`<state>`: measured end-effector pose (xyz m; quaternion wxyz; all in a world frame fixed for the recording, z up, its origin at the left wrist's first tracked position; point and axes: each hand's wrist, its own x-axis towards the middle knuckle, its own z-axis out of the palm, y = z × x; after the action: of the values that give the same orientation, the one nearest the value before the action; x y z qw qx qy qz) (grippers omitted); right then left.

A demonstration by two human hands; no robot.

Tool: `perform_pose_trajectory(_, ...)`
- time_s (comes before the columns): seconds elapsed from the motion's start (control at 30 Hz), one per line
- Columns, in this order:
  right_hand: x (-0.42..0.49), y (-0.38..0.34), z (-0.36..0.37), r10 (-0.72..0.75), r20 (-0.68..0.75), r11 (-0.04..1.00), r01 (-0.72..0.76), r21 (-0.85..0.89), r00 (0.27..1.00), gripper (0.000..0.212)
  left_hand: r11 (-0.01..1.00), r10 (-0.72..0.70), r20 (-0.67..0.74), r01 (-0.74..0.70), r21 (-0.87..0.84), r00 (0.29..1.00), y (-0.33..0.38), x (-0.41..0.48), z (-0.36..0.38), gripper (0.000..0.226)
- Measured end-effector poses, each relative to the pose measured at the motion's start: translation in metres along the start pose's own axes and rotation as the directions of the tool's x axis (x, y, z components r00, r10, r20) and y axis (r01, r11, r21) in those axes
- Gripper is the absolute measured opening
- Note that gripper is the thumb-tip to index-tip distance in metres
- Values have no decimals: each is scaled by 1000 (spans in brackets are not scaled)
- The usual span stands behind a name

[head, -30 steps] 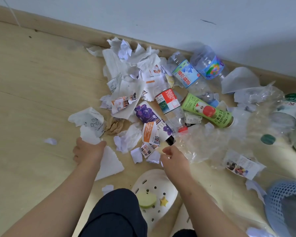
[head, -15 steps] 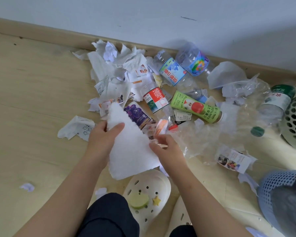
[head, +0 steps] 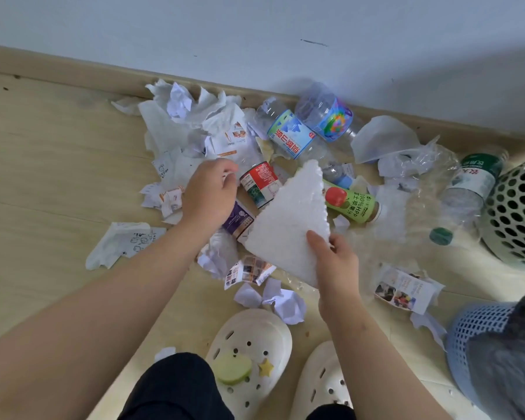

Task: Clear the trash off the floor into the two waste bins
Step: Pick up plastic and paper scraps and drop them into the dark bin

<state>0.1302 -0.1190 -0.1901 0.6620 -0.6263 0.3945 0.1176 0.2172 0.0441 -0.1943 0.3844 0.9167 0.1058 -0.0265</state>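
Observation:
My right hand (head: 335,262) pinches a white triangular foam sheet (head: 288,228) by its lower corner, lifted above the trash pile. My left hand (head: 211,192) hovers over paper scraps beside a red-labelled bottle (head: 259,183), fingers loosely curled and holding nothing. Crumpled white paper (head: 179,128), a blue-labelled bottle (head: 288,137), a green juice bottle (head: 350,204) and clear plastic wrap (head: 406,207) lie along the wall. A pale green perforated bin (head: 519,207) stands at the right edge. A blue mesh bin (head: 473,328) sits at the lower right.
My two cream clogs (head: 249,356) stand just below the pile. A printed leaflet (head: 403,289) and torn paper bits (head: 279,301) lie near the blue bin. A folded tissue (head: 119,244) lies apart at the left. The baseboard (head: 73,74) and wall close off the far side.
The foam sheet has passed from my left hand to my right hand and moved right. My left hand let go and moved up toward the red-labelled bottle.

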Motion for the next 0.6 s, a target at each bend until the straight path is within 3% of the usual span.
perform_pose_trajectory(0.1, 3, 1, -3, 30, -37, 999, -29, 19, 999, 5, 955, 165, 205, -208, 213, 965, -2, 20, 13, 32)
perform_pose_trajectory(0.2, 7, 2, -2, 56, -36, 998, -55, 21, 998, 7, 938, 83, 348, -192, 290, 934, -13, 33, 21, 37)
perform_pose_trajectory(0.3, 12, 3, 2, 76, -18, 997, -76, -3, 997, 14, 943, -58, 288, -42, 331, 956, -29, 38, 22, 35)
perform_pose_trajectory(0.43, 20, 3, 6, 104, -6, 994, -104, -23, 995, 20, 932, -107, 245, 11, 362, 963, -45, 40, 25, 32)
perform_pose_trajectory(0.53, 24, 1, 7, 113, -3, 993, -114, -37, 994, 20, 937, -229, 48, 206, 283, 972, -44, 45, 26, 41)
perform_pose_trajectory(0.6, 27, -1, 5, 118, -3, 992, -118, -46, 993, 17, 931, -320, -11, 317, 181, 947, -40, 51, 28, 49)
